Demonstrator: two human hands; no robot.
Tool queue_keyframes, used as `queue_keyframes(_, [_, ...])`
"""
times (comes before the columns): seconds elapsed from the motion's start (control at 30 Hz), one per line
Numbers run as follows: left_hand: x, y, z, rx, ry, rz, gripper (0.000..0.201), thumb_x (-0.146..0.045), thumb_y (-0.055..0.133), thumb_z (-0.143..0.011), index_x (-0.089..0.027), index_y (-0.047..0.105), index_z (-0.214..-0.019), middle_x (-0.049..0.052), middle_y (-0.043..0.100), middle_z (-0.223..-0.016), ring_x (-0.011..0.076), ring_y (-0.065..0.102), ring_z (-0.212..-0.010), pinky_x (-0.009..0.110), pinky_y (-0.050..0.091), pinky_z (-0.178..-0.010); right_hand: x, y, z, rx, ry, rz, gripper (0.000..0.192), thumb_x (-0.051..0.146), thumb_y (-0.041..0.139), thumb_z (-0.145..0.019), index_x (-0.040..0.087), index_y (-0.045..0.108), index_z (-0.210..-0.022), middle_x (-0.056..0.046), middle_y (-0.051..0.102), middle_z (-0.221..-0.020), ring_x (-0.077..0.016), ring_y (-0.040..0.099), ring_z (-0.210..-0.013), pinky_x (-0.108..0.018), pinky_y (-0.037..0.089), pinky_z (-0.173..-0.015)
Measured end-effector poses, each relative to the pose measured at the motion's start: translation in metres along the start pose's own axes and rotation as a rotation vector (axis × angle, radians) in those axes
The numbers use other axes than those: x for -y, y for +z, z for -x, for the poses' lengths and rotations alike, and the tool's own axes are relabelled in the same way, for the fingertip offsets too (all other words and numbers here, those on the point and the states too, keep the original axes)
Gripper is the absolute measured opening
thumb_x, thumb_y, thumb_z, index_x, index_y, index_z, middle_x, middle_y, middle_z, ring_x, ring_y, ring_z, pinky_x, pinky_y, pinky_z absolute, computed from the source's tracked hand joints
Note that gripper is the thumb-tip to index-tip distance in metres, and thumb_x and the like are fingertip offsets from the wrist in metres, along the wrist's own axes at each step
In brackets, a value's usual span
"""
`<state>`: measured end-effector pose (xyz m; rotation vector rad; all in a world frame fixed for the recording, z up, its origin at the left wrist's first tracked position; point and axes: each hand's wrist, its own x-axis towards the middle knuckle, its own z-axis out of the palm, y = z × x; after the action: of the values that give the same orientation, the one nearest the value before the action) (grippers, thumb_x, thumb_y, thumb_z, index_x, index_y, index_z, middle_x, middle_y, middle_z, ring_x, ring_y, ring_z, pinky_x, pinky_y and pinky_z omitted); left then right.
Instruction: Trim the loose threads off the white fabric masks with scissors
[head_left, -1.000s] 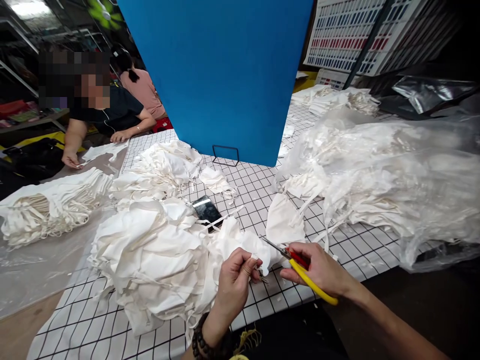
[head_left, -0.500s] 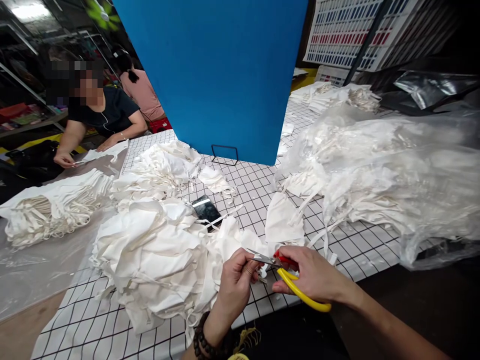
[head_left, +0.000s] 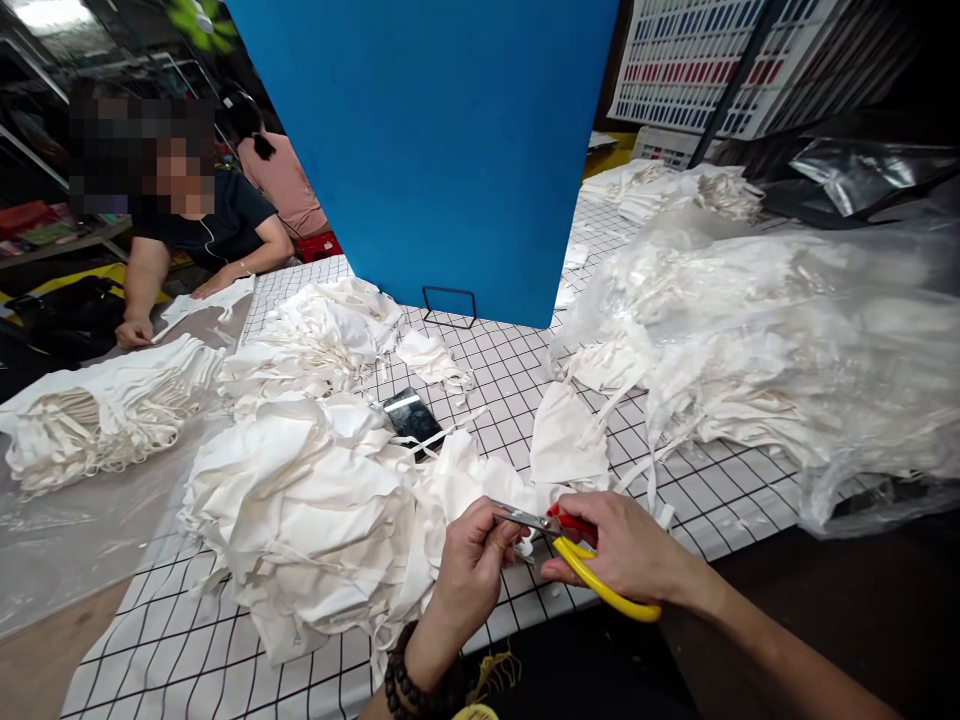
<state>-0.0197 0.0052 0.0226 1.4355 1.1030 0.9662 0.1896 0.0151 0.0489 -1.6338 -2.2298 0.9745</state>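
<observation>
- The left hand (head_left: 472, 565) is pinched shut on a white fabric piece (head_left: 480, 485) at six o'clock on the gridded table (head_left: 517, 385).
- The right hand (head_left: 626, 550) is clamped around yellow-handled snips (head_left: 577, 560); the blade tips touch the fabric just beside the left fingertips.
- A heap of white pieces (head_left: 300, 510) lies at nine o'clock of the hands, touching the held piece.
- A dark phone (head_left: 411, 415) rests at eleven o'clock, half under a strap.
- A blue board (head_left: 442, 140) stands at twelve o'clock.
- A bagged pile (head_left: 787, 340) sits at two o'clock.
- Another person's hand (head_left: 135, 330) rests on fabric at ten o'clock, well apart.
</observation>
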Motion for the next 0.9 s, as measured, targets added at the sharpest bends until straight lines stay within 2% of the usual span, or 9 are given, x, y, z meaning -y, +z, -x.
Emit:
queue_keyframes(0.43, [0.001,0.000,0.002,-0.007,-0.017,0.029,0.026,-0.028,0.053,-0.093,-0.015,0.066,-0.075,0.001,0.054,-0.069,0.0103,0.052,-0.057,0.023,0.042,-0.055,-0.001,0.007,-0.002,-0.028,0.003,-0.003,0.040,0.049,0.072,-0.067,0.020,0.046,-0.060,0.005,0.050,-0.055,-0.0111,0.041,-0.052,-0.024,0.026,-0.050])
queue_keyframes(0.57, [-0.001,-0.001,0.001,-0.038,-0.065,0.036,0.028,-0.033,0.049,-0.094,-0.016,0.062,-0.075,0.001,0.053,-0.071,0.0112,0.051,-0.056,0.024,0.043,-0.055,-0.006,0.011,-0.003,-0.038,0.010,-0.187,0.039,0.047,0.073,-0.069,0.020,0.046,-0.061,0.006,0.045,-0.056,-0.0104,0.037,-0.053,-0.023,0.026,-0.050])
queue_keyframes(0.67, [0.003,-0.004,0.000,-0.171,-0.031,-0.270,0.024,-0.032,0.045,-0.095,-0.018,0.061,-0.083,0.006,0.059,-0.086,0.0195,0.059,-0.081,0.033,0.047,-0.076,-0.016,0.012,-0.002,-0.060,0.060,-0.412,0.035,0.045,0.070,-0.075,0.020,0.046,-0.067,0.006,0.042,-0.061,-0.0107,0.037,-0.057,-0.023,0.030,-0.051])
queue_keyframes(0.73, [0.012,-0.007,-0.002,-0.305,-0.003,-0.587,0.018,-0.033,0.052,-0.091,-0.019,0.060,-0.098,0.013,0.056,-0.115,0.0293,0.052,-0.112,0.045,0.040,-0.095,-0.026,0.014,-0.001,-0.082,0.093,-0.516,0.035,0.043,0.070,-0.077,0.021,0.044,-0.069,0.007,0.040,-0.063,-0.0106,0.037,-0.058,-0.022,0.031,-0.052])
queue_keyframes(0.8, [0.025,-0.008,-0.007,-0.378,-0.031,-0.840,0.042,-0.035,0.063,-0.081,-0.018,0.054,-0.119,0.018,0.041,-0.139,0.0375,0.037,-0.129,0.054,0.031,-0.103,-0.035,0.017,-0.001,-0.094,0.108,-0.564,0.036,0.043,0.070,-0.078,0.021,0.042,-0.068,0.007,0.038,-0.064,-0.0106,0.036,-0.059,-0.023,0.032,-0.053])
queue_keyframes(0.83, [0.032,-0.009,-0.009,-0.379,-0.072,-0.920,0.058,-0.035,0.068,-0.076,-0.017,0.049,-0.127,0.020,0.037,-0.144,0.0402,0.034,-0.131,0.056,0.029,-0.103,-0.038,0.019,-0.001,-0.090,0.111,-0.574,0.037,0.043,0.069,-0.078,0.021,0.042,-0.068,0.006,0.037,-0.064,-0.0107,0.035,-0.059,-0.023,0.032,-0.053])
queue_keyframes(0.9, [0.043,-0.010,-0.016,-0.334,-0.167,-0.965,0.071,-0.033,0.071,-0.071,-0.016,0.044,-0.134,0.020,0.043,-0.138,0.0412,0.040,-0.125,0.055,0.033,-0.100,-0.043,0.023,0.000,-0.072,0.114,-0.576,0.036,0.044,0.068,-0.079,0.021,0.043,-0.069,0.006,0.038,-0.066,-0.0113,0.036,-0.061,-0.023,0.033,-0.055])
